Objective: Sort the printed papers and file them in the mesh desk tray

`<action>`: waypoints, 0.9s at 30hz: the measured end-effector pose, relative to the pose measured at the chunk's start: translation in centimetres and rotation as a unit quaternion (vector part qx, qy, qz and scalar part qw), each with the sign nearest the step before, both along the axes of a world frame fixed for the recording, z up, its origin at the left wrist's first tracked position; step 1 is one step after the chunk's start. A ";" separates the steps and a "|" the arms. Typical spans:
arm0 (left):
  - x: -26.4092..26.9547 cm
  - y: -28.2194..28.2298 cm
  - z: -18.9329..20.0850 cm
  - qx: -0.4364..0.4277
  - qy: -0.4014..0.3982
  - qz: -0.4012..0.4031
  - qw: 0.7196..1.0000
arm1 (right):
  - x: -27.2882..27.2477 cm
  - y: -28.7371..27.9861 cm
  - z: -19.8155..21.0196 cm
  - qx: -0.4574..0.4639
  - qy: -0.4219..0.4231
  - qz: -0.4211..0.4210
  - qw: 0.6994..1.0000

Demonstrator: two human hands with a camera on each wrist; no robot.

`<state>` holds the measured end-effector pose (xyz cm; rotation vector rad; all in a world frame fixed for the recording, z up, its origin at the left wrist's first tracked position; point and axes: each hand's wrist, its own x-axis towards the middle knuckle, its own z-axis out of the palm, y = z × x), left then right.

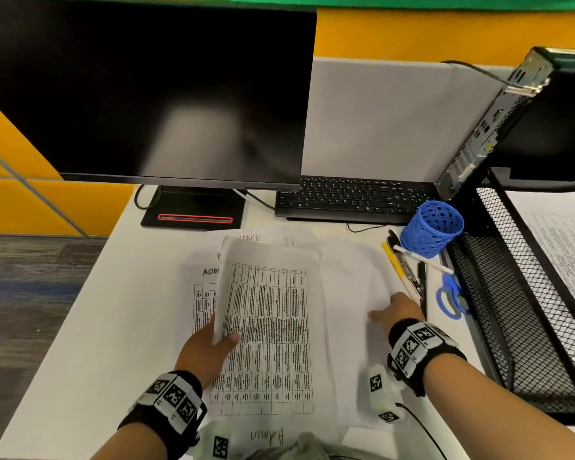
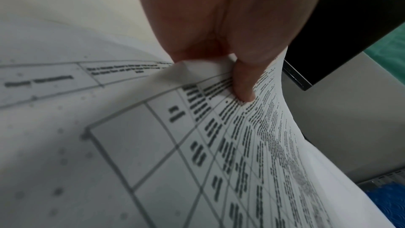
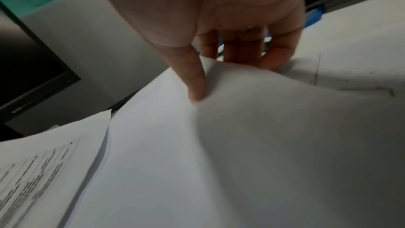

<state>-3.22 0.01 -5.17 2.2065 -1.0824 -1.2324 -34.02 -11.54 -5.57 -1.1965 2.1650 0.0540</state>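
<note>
The mesh desk tray (image 1: pixel 525 293) stood well off to the right of both hands, beyond the right hand's knuckles, with one printed sheet already lying on its upper shelf. On the white desk (image 1: pixel 80 327) the printed papers (image 1: pixel 266 327) lay spread in overlapping layers under and between the hands. A blank-faced sheet (image 1: pixel 346 293) lay beside them on the right, under the right hand. Just past that hand's fingertips lay pens and blue scissors (image 1: pixel 450 298), near a blue pen cup (image 1: pixel 430 229).

The left hand (image 1: pixel 210 346) had its thumb (image 2: pixel 243 82) clamped on top of the table-printed sheet with the fingers beneath, so the edge curled upward. The right hand (image 1: pixel 400 308) pinched the blank sheet, thumb (image 3: pixel 196 79) on top and fingers curled under its raised edge.

The step looked like separating sheets for sorting. To do it well, I thought each hand should take one sheet only, lift it from the edge without creasing it, check the handwritten heading, and keep the right-hand fingers from dragging the pens.
</note>
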 end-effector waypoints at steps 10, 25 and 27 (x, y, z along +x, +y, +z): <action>-0.4 -1.2 3.7 -0.089 0.121 0.095 0.984 | -4.7 0.3 3.2 -0.242 -0.357 -0.092 0.897; -1.6 -4.0 5.4 -0.141 0.143 0.066 0.977 | 2.9 2.7 4.5 -0.030 -0.523 -0.013 0.852; 0.2 -2.9 4.8 -0.107 0.059 0.046 0.991 | 3.7 2.2 3.4 0.001 -0.503 -0.054 0.863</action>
